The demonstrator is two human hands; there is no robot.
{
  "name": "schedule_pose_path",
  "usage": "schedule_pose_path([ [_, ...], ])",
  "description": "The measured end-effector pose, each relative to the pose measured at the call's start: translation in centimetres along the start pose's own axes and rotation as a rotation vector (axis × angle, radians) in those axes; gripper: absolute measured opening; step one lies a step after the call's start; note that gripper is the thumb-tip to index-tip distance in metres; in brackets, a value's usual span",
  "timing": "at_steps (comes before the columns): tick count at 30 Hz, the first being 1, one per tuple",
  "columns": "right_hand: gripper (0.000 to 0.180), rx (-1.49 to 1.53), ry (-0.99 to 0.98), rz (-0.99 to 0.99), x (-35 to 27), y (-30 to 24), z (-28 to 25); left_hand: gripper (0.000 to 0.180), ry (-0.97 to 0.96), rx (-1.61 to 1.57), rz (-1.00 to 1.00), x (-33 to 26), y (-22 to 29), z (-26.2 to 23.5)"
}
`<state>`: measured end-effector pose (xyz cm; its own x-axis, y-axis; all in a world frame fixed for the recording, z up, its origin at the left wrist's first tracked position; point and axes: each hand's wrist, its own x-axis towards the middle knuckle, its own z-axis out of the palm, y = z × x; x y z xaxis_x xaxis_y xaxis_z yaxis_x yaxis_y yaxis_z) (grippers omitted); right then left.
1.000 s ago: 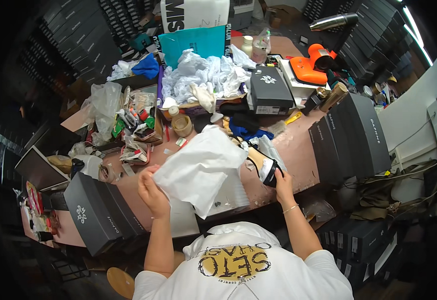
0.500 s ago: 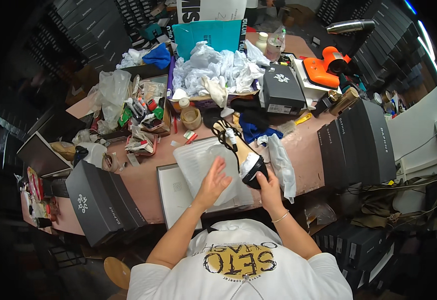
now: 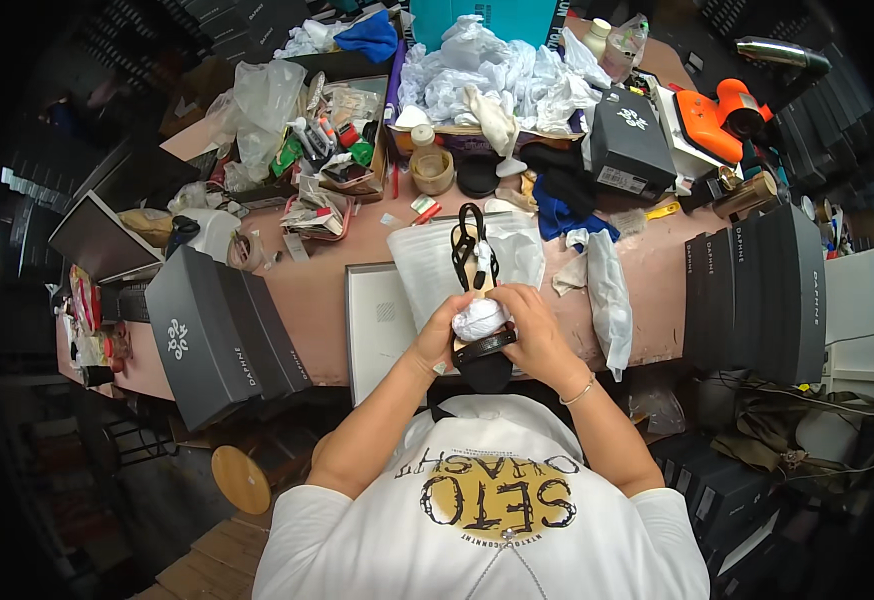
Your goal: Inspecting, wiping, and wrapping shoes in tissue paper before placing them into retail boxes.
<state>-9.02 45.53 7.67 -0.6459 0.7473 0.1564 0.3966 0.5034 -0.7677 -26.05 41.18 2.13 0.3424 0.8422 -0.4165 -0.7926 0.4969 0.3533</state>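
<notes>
A black strappy sandal (image 3: 484, 348) is held between my two hands, its toe end toward me and its ankle straps away. White crumpled paper (image 3: 479, 320) is stuffed under its front strap. My left hand (image 3: 439, 338) is closed on the sandal's left side, thumb by the paper. On the opposite side, my right hand (image 3: 537, 335) wraps round it, fingers near the paper. Under the sandal lies a white translucent wrapping sheet (image 3: 419, 262), partly over a shallow light-coloured box tray (image 3: 373, 335).
Dark shoe boxes stand at left (image 3: 207, 335) and right (image 3: 757, 290). Behind, a carton holds crumpled white paper (image 3: 497, 80). A bottle in a tub (image 3: 430, 165), a blue cloth (image 3: 564, 205), a brush (image 3: 647, 215) and a white paper roll (image 3: 609, 300) lie around the pink tabletop (image 3: 307, 285).
My left hand, open and apart before, has closed on the sandal. The sandal has turned straighter, with its toe nearer my body. The view has shifted, so the table things sit farther right.
</notes>
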Motion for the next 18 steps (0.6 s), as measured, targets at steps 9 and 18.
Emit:
schedule_pose_path([
  [9,0.057,-0.128,-0.111,-0.264,-0.8,-1.6,0.2,0.041,-0.021,-0.042,-0.076,-0.2,-0.1,-1.8],
  [18,0.039,0.007,-0.089,-0.196,-2.1,-2.3,3.9,0.05,-0.022,0.021,-0.168,-0.2,-1.2,-0.8],
])
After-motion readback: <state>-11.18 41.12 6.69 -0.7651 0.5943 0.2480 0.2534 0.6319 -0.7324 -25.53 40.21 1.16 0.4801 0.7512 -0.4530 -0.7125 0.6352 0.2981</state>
